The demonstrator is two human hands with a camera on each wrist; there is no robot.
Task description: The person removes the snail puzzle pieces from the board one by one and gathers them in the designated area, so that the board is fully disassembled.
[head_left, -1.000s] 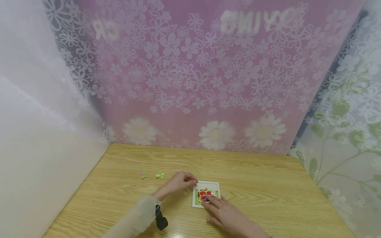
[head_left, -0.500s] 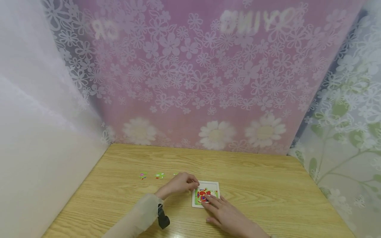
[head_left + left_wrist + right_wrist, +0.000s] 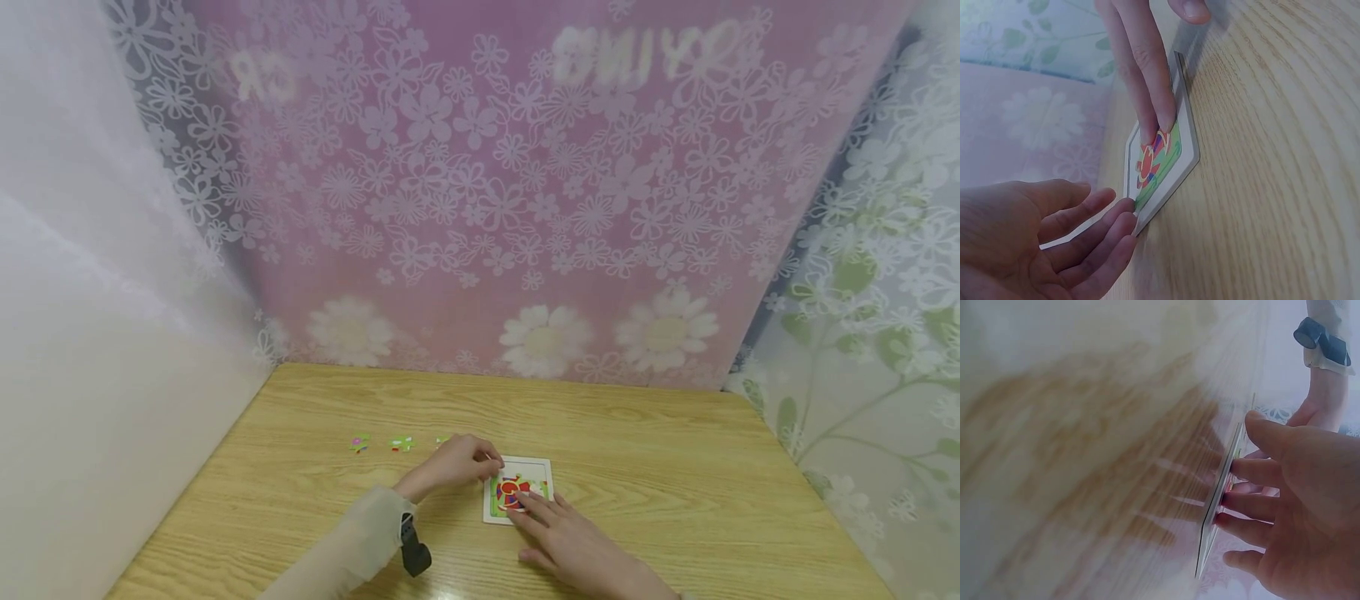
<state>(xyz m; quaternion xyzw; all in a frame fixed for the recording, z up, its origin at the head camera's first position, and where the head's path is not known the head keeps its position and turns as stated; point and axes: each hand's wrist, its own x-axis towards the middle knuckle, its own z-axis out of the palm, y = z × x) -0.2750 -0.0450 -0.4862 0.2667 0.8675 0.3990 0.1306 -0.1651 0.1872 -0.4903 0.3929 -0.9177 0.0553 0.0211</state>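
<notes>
A small square jigsaw puzzle in a white-bordered tray (image 3: pixel 526 460) lies on the table, its lower part filled with red, blue and green pieces (image 3: pixel 513 489). My left hand (image 3: pixel 457 461) is at the tray's upper left corner. In the left wrist view, the same left hand (image 3: pixel 1066 244) has slightly bent fingers, with fingertips right at the tray's border and no piece showing between them. My right hand (image 3: pixel 570 537) lays its extended fingers over the picture from the lower right. Those fingertips (image 3: pixel 1165 119) rest on the red pieces.
Two loose puzzle pieces, a pink-and-green one (image 3: pixel 359 443) and a green-and-white one (image 3: pixel 402 443), lie left of the hands. Another green piece (image 3: pixel 442 440) is partly behind the left hand. Flower-patterned curtains (image 3: pixel 480 250) enclose the wooden table (image 3: pixel 660 450).
My left hand has shifted slightly right along the tray's corner, uncovering part of a third loose piece. The right hand stays on the puzzle.
</notes>
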